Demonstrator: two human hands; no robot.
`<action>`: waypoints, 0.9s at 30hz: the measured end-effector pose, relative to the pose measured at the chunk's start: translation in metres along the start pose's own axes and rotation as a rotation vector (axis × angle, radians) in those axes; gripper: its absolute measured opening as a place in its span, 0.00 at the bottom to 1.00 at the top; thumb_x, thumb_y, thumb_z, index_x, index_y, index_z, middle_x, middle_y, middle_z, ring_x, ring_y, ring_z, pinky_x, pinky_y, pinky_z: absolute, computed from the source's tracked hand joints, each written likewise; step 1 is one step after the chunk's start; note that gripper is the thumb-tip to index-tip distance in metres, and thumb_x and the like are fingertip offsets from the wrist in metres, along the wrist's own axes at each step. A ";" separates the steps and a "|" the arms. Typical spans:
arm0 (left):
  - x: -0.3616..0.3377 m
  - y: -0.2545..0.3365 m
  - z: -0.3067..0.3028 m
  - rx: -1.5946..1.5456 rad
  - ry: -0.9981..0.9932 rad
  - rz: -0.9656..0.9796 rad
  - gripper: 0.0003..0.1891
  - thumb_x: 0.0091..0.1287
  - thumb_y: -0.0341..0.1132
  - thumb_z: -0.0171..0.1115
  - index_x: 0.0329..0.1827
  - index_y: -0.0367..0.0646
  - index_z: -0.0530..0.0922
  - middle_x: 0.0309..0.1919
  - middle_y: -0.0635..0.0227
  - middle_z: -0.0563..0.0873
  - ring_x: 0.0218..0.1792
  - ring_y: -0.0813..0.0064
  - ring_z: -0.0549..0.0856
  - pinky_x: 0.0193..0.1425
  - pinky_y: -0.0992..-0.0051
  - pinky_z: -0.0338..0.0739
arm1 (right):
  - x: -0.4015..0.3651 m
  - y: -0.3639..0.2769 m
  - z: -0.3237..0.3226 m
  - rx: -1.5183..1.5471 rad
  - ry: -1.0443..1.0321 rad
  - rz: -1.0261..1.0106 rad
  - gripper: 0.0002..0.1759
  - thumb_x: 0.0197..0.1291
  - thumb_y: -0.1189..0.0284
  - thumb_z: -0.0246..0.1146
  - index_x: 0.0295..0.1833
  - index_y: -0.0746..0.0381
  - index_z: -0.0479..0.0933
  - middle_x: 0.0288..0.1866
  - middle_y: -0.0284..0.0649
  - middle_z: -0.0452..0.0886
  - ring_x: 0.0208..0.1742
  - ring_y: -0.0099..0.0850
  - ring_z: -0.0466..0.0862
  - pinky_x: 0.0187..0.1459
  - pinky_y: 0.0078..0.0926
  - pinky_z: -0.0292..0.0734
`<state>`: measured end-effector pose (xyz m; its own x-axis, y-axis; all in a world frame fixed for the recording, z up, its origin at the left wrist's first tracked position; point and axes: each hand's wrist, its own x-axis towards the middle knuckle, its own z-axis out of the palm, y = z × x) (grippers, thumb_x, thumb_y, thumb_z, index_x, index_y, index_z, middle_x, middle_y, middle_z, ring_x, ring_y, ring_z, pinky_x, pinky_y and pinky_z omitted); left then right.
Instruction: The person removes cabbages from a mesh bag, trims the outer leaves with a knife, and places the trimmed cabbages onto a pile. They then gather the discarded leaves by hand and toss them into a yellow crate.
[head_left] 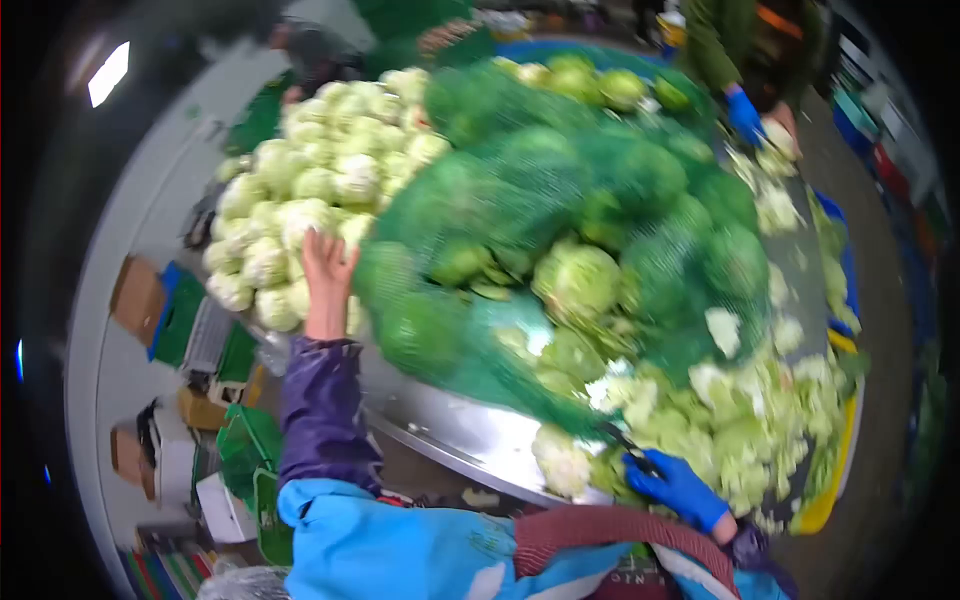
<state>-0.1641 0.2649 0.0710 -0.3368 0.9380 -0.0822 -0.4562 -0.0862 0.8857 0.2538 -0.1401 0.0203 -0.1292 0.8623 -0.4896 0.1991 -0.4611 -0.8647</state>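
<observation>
My left hand [328,265] is bare and stretched out to the pile of pale trimmed cabbages [285,170]. Its fingers are spread against the near side of one cabbage head [303,218] and are not wrapped round it. Low on the right, my right hand [675,487] wears a blue glove and is closed round the dark handle of a knife [622,437]. Left of that hand a pale cabbage [562,460] lies at the metal table's edge. Between my hands spreads a green mesh sack [500,210] full of cabbages, with one greener head [577,281] in its opening.
Loose trimmed leaves [760,420] are heaped at the right, by a yellow-edged crate [830,480]. Across the table a co-worker's blue-gloved hand [743,115] is beside a cabbage [777,150]. Another person [315,55] stands behind the pile. Green crates [248,440] and boxes stand at the left.
</observation>
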 end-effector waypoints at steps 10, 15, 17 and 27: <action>-0.149 -0.162 0.146 1.136 -0.760 0.025 0.49 0.47 0.55 0.72 0.65 0.28 0.61 0.56 0.40 0.67 0.57 0.46 0.71 0.61 0.58 0.68 | -0.018 0.088 -0.032 0.105 0.379 0.092 0.18 0.65 0.66 0.58 0.58 0.59 0.74 0.36 0.33 0.82 0.31 0.19 0.78 0.35 0.18 0.74; -0.210 -0.187 0.155 1.265 -0.634 0.507 0.48 0.42 0.47 0.76 0.66 0.43 0.60 0.57 0.47 0.55 0.58 0.40 0.61 0.60 0.47 0.64 | -0.052 0.166 -0.096 0.074 0.917 -0.035 0.18 0.64 0.67 0.59 0.55 0.65 0.73 0.35 0.33 0.83 0.32 0.20 0.80 0.35 0.18 0.75; -0.208 -0.188 0.145 1.201 -0.592 0.534 0.47 0.42 0.46 0.77 0.65 0.43 0.60 0.56 0.47 0.56 0.57 0.42 0.63 0.60 0.49 0.64 | -0.063 0.183 -0.125 -0.148 1.069 -0.036 0.16 0.65 0.66 0.59 0.53 0.63 0.75 0.31 0.31 0.81 0.26 0.18 0.77 0.27 0.17 0.72; -0.230 -0.144 0.117 0.305 -0.867 -0.325 0.41 0.50 0.35 0.71 0.67 0.44 0.58 0.56 0.55 0.71 0.56 0.61 0.74 0.58 0.63 0.74 | -0.065 0.048 -0.085 0.473 1.031 -0.185 0.13 0.64 0.67 0.59 0.51 0.61 0.76 0.29 0.28 0.76 0.18 0.14 0.68 0.17 0.12 0.61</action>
<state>0.0755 0.1007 0.0157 0.5470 0.8326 -0.0866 -0.1460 0.1968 0.9695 0.3544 -0.2004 0.0201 0.7818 0.5854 -0.2147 -0.1526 -0.1542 -0.9762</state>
